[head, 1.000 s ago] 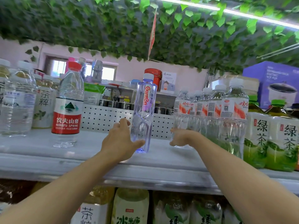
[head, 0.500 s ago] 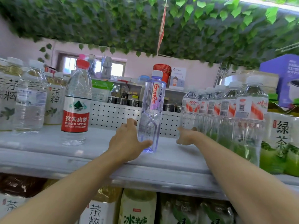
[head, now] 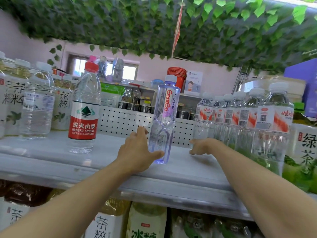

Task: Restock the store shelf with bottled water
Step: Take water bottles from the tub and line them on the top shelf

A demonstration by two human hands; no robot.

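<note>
A tall clear purple-tinted Ganten water bottle (head: pixel 165 121) with a white cap stands upright on the grey shelf (head: pixel 109 169). My left hand (head: pixel 137 152) holds its lower part, thumb across the front near the base and fingers behind its left side. My right hand (head: pixel 201 146) lies on the shelf with relaxed fingers, against the base of the rearmost bottle in a row of white-capped, red-labelled water bottles (head: pixel 272 127) at the right. A red-capped Nongfu Spring water bottle (head: pixel 84 115) stands alone further left.
Tea bottles and a clear water bottle (head: pixel 36 107) fill the shelf's left end, and green tea bottles (head: pixel 307 152) the right end. A perforated white back panel (head: pixel 123 121) bounds the shelf. More drinks sit on the shelf below. Leafy vines hang overhead.
Both hands keep their places at the Ganten bottle and the row of bottles. Only the camera view has shifted a little.
</note>
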